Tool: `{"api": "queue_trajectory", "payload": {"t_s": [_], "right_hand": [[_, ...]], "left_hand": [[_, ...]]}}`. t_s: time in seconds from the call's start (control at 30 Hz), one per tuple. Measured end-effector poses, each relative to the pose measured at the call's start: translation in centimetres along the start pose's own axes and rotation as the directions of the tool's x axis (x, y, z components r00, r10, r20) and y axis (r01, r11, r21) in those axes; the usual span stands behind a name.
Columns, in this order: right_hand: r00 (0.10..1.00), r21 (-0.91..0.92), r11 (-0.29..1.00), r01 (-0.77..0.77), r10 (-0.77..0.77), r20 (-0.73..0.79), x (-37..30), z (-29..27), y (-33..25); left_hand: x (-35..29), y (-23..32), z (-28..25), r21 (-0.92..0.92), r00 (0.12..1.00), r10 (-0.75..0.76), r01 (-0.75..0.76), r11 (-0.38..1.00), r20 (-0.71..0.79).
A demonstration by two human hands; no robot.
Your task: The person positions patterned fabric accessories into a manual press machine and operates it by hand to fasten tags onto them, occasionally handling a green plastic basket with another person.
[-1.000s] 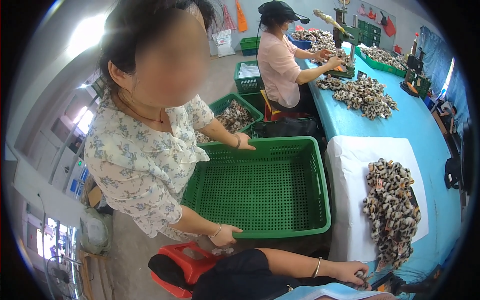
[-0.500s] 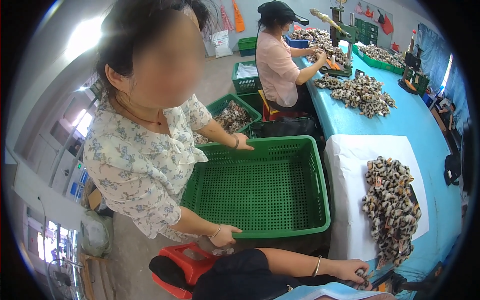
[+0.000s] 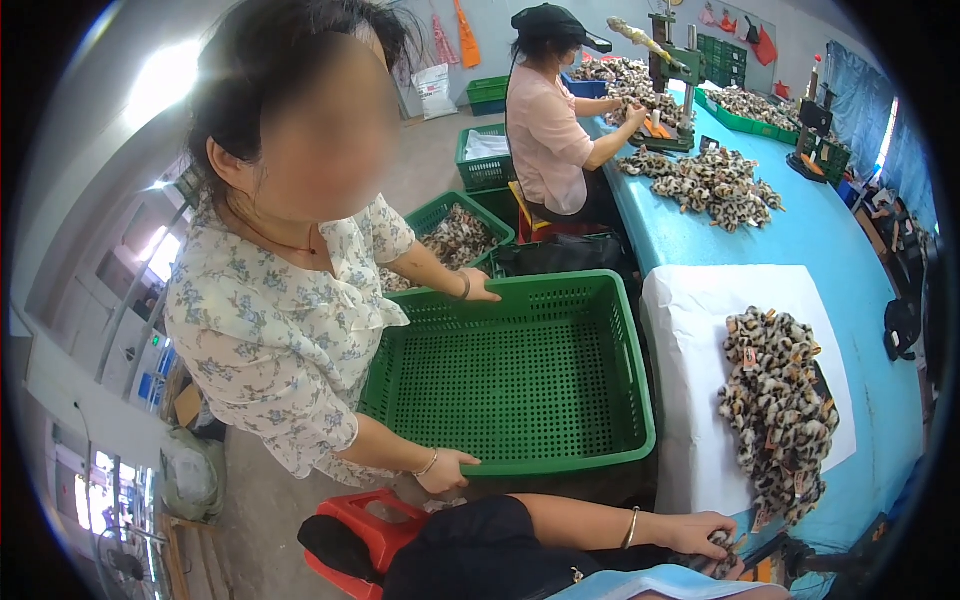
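My left hand (image 3: 705,537), with a bangle at its wrist, is closed around a small leopard-print plush piece (image 3: 718,562) at the table's near edge. Of my right hand, at most a sliver of skin shows below that piece; its fingers are hidden. Beside my left hand, a dark machine part (image 3: 790,558) stands at the edge. Just beyond lies a heap of leopard-print plush pieces (image 3: 780,400) with small tags, on a white sheet (image 3: 685,400).
A person in a floral blouse (image 3: 265,330) holds a large green crate (image 3: 560,468) to my left. Farther off, another person (image 3: 545,120) works at a press (image 3: 680,75) on the blue table (image 3: 835,260). A red stool (image 3: 375,530) stands near my arm; more plush heaps (image 3: 715,185) lie beyond.
The view has shifted slightly, so everything sits a little to the left. My left hand stays on the plush piece, and the person still holds the crate.
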State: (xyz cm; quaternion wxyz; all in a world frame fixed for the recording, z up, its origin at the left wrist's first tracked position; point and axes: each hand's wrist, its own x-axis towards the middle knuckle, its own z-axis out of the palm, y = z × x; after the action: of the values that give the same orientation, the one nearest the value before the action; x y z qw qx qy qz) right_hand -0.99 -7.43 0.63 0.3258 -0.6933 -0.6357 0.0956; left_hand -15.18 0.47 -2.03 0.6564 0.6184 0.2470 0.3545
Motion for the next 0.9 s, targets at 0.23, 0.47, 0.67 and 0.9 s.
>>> {"api": "queue_trajectory", "payload": {"t_s": [0.23,0.47,0.67,0.9], "right_hand": [[0.488,-0.073,0.555,0.829,-0.780,-0.393,2.8,2.9,5.1],[1.000,-0.056,0.998,-0.018,0.018,0.002,0.4,1.0,1.5],[1.000,0.036,0.999,0.023,-0.023,0.001,0.7,1.0,1.2],[0.999,-0.029,0.999,-0.028,0.029,0.017,-0.1,0.1,0.0]], "left_hand": [[0.0,-0.6,0.0,-0.061,0.999,-0.028,0.026,0.998,-0.026],[0.1,-0.5,0.0,-0.061,1.000,-0.019,0.018,0.998,-0.011],[0.0,-0.3,-0.1,-0.046,0.999,-0.035,0.035,0.998,0.000],[-0.1,0.2,-0.1,-0.009,1.000,-0.013,0.013,1.000,-0.019]]}}
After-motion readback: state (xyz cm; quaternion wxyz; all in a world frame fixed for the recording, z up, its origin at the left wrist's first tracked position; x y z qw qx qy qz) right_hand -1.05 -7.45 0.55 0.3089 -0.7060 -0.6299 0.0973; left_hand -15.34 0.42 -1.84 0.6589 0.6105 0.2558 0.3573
